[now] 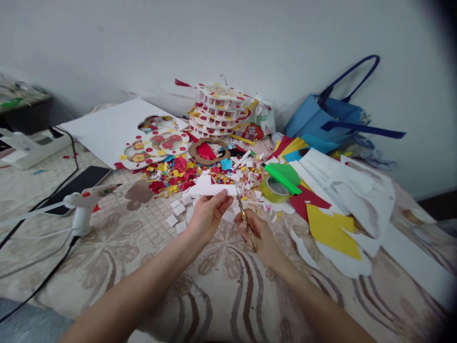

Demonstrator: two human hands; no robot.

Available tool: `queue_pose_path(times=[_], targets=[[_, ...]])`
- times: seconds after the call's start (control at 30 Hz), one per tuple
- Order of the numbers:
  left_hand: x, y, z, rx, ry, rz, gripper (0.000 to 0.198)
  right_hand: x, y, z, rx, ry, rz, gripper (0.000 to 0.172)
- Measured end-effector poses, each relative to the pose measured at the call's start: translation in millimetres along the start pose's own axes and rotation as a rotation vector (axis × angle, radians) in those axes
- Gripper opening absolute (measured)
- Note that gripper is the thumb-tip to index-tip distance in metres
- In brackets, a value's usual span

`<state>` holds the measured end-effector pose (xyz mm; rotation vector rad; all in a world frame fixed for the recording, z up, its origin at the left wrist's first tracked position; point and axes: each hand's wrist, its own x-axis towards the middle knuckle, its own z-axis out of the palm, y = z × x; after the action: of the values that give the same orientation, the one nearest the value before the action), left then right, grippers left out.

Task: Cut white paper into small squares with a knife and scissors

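Between the thumb and fingers of my left hand [211, 214] is a white foam-like strip [210, 189], held level with its right end pointing to the scissors. My right hand [260, 233] is closed around gold-coloured scissors [243, 216], whose blades point up and meet the strip's right end. Whether the blades are apart cannot be made out. Small white squares [179, 209] lie on the patterned cloth left of my left hand. Behind both hands spreads a heap of red, yellow and white scraps [178, 169].
A tiered white lantern-like structure [217, 112] stands by the wall. At left are a glue gun [83, 214], a phone [84, 183] and cables. Clear tape [273, 189], a green cutter [283, 178], coloured sheets [333, 228] and a blue bag [321, 119] lie right.
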<state>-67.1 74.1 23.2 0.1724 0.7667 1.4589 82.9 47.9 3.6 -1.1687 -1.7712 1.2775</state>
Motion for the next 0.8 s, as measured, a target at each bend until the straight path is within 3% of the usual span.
queue_pose_path(times=[0.8], targets=[[-2.3,-3.3,-2.0,0.086,-0.016,0.046,0.015,-1.8,5.7,2.3,0.058,0.074,0.058,0.045]])
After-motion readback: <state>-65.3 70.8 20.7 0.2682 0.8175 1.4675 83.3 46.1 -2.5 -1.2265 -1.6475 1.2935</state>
